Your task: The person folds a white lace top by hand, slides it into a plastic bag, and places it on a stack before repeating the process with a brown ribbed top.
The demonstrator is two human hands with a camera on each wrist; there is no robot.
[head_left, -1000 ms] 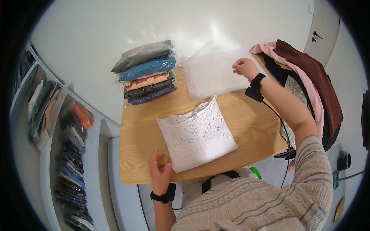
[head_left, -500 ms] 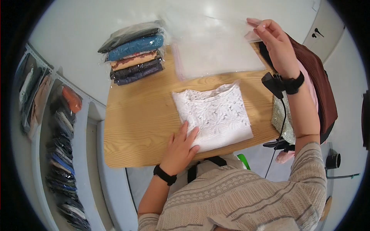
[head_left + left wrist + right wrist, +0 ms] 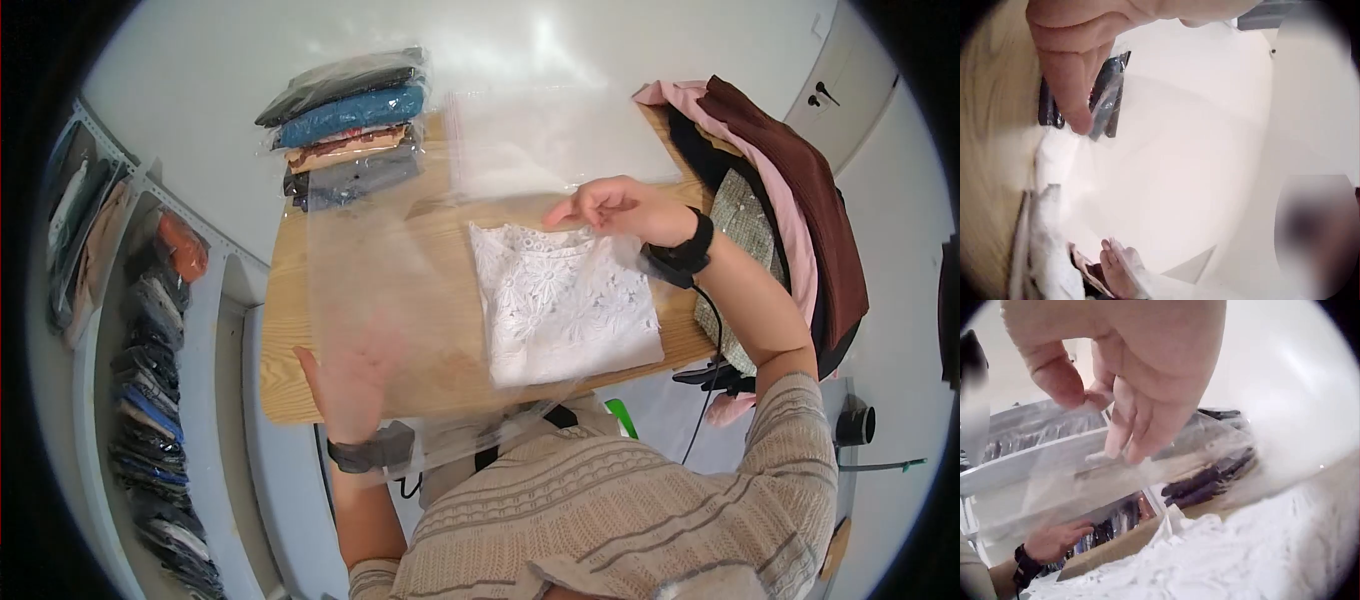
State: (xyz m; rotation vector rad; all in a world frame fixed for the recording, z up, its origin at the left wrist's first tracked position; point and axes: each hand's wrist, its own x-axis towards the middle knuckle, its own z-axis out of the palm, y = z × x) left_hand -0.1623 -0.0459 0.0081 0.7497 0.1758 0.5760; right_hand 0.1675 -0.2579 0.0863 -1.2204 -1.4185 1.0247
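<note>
1. Right hand [image 3: 640, 212]: the fingers are curled, with the thumb and fingertips drawn together, and pinch a clear bag [image 3: 415, 265] near its right end. This hold probably serves to lift the thin film and leave the rest of the bag free to spread.

2. Left hand [image 3: 352, 388]: seen through the film, near the left part of the counter's near edge. The fingers are extended and apart, with no grip visible. Whether they touch the film cannot be told. The open shape would suit supporting or spreading a limp sheet.

3. Clear bag: suspended between the hands, in front of part of the white lace top [image 3: 565, 320] as seen from the head. Contact with the top cannot be confirmed.

4. White lace top: folded, lying on the counter [image 3: 285, 335] by the near edge, right of centre. The compact fold likely makes it easier to handle, and the position puts it within reach of both hands.

5. Bag stack [image 3: 560, 140]: laid flat along the far edge, presumably for easy access to single bags.

6. Packed garments [image 3: 350, 105]: piled at the far left corner, apart from the loose clothes [image 3: 795, 195] along the right edge; the separation likely prevents mixing.
</note>
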